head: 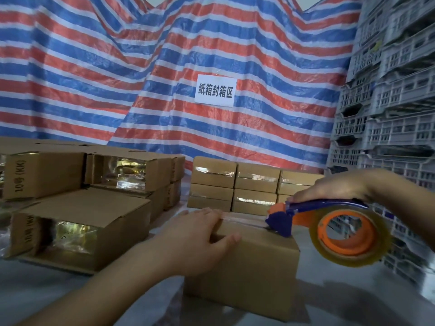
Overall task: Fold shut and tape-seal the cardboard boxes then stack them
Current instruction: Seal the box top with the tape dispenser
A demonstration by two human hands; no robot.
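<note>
A closed cardboard box stands on the table in front of me. My left hand holds its near-left top corner, fingers over the top and thumb down the front face. My right hand grips the blue handle of a tape dispenser carrying an orange-cored roll of clear tape. The dispenser's blue head presses on the box's top seam near the right end. A strip of clear tape lies along the seam between my hands.
Sealed boxes stand stacked in two layers behind the box I hold. Open boxes with shiny yellow contents lie on their sides at the left. Grey plastic crates tower at the right. A striped tarp with a white sign hangs behind.
</note>
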